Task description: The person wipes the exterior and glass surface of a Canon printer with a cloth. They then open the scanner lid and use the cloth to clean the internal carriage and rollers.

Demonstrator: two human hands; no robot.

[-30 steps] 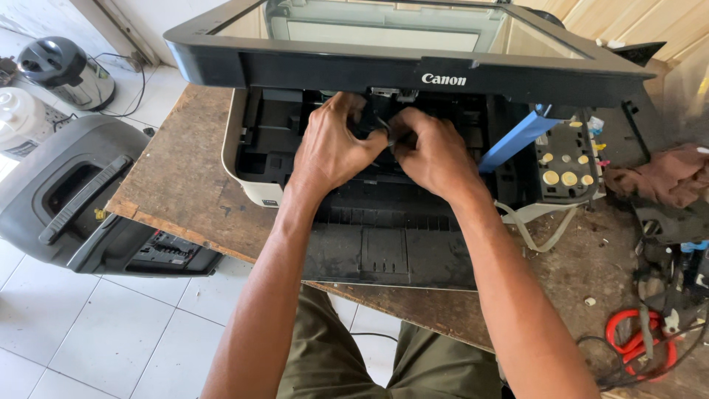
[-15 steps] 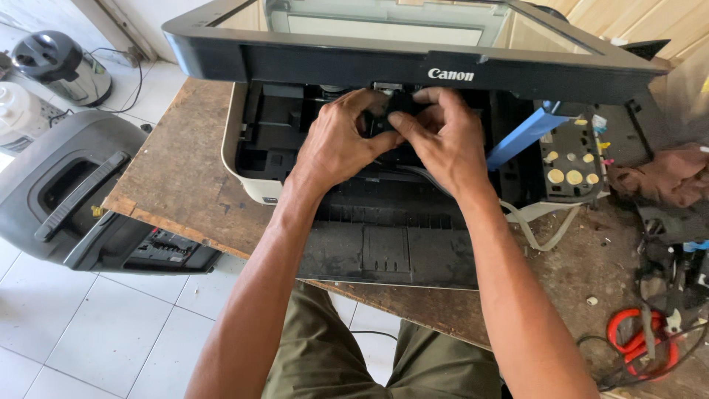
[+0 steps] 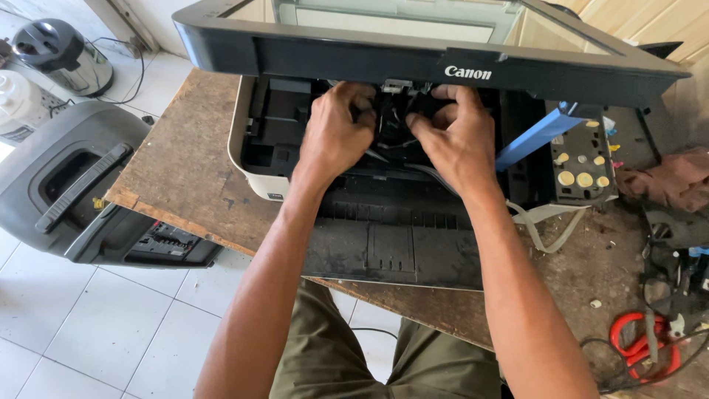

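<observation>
A: Both hands are deep in the open printer on the worktop. The left hand curls its fingers around the black carriage in the middle of the bay, and the right hand pinches the same part from the other side.

B: So the carriage sits right between them, under the raised lid?

A: Yes, just below the lid's front edge. That is the risk I see: the lid hangs over both wrists, propped by the blue stay. A knock to that stay could bring it down on them.

B: And the loose bits inside?

A: A thin cable runs under the fingers. A hard tug on the carriage could snag or tear it, I judge.

B: Any containers?

A: The black tank box stands just beside the printer on the right, with round yellow caps on top. What is inside I cannot tell. The pale tubes loop near it; a jolt might pull them loose and spill.

B: Elsewhere?

A: Red-handled pliers lie well apart, at the worktop's right corner.
</observation>
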